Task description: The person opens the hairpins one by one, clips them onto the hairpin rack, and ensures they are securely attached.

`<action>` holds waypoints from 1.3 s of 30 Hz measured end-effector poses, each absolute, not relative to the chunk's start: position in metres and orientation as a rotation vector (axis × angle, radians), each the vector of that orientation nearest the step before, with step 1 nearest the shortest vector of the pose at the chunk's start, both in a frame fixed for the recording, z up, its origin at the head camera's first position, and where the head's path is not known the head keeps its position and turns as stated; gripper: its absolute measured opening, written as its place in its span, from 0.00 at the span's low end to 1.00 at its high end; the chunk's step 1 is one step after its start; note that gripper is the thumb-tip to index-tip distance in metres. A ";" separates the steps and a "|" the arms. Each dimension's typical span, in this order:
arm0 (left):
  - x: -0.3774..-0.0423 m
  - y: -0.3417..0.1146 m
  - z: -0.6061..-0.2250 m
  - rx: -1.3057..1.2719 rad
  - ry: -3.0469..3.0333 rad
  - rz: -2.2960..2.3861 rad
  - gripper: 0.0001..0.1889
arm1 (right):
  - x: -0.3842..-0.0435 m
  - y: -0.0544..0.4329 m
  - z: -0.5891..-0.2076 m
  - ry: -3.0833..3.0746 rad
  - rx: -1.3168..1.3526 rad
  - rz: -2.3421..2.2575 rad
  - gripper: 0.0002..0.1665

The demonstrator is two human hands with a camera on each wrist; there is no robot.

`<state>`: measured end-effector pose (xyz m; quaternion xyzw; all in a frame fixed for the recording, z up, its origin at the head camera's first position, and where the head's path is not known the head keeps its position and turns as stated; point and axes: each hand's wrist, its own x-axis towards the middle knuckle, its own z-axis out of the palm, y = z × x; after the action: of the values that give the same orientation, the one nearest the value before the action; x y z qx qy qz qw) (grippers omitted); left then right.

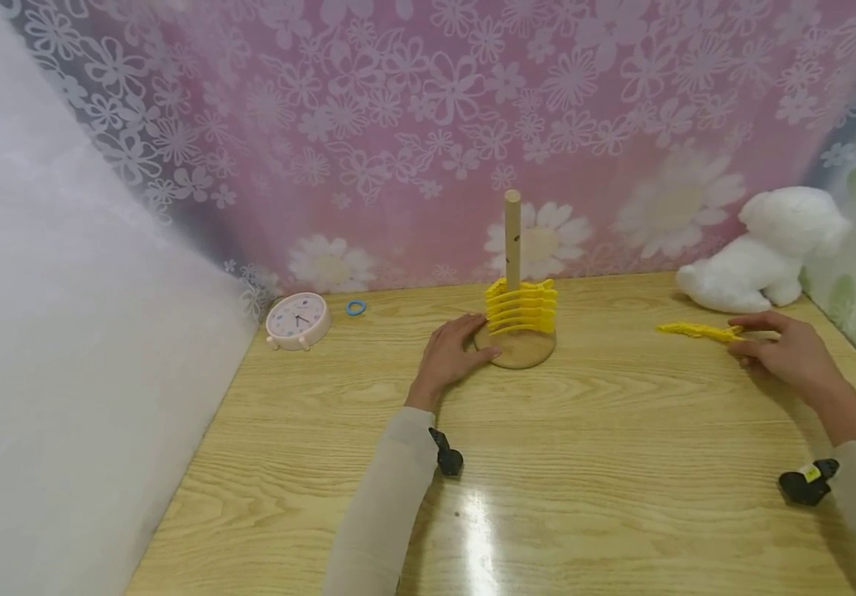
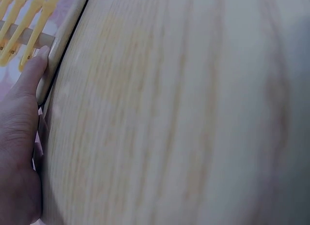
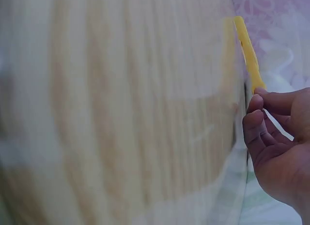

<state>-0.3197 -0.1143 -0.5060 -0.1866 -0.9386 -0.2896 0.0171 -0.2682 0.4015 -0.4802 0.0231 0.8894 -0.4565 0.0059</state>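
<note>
A wooden stand, with a round base (image 1: 521, 352) and an upright peg (image 1: 513, 240), stands near the back of the table. Several yellow hair clips (image 1: 521, 308) are stacked one above another on the lower peg. My left hand (image 1: 449, 354) holds the base at its left edge, thumb toward the front and fingers toward the back. In the left wrist view, the thumb lies by the base's rim. Far to the right, my right hand (image 1: 789, 352) pinches one end of a long yellow hair clip (image 1: 696, 331) between thumb and fingers. This clip points left, low over the table.
A pink alarm clock (image 1: 299, 321) and a small blue ring (image 1: 356, 308) lie at the back left. A white plush dog (image 1: 767, 248) sits at the back right, just behind my right hand. A floral curtain (image 1: 398, 149) hangs along the table's back edge.
</note>
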 end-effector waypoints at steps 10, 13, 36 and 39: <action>-0.318 -0.115 -0.506 -0.575 -2.925 -0.887 0.41 | -0.268 0.367 -0.456 2.754 0.014 -1.684 0.21; -0.318 -0.116 -0.505 -0.582 -2.923 -0.880 0.41 | -0.270 0.352 -0.443 2.754 0.006 -1.721 0.24; -0.318 -0.115 -0.505 -0.585 -2.927 -0.896 0.40 | -0.278 0.259 -0.388 2.888 -0.290 -1.634 0.18; -0.318 -0.115 -0.505 -0.589 -2.926 -0.892 0.40 | -0.280 0.248 -0.384 2.935 -0.282 -1.622 0.14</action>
<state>-0.3184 -0.1154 -0.5048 -0.1889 -0.9392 -0.2864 0.0133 -0.2796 0.2476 -0.3842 -0.0832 0.8668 -0.4790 -0.1113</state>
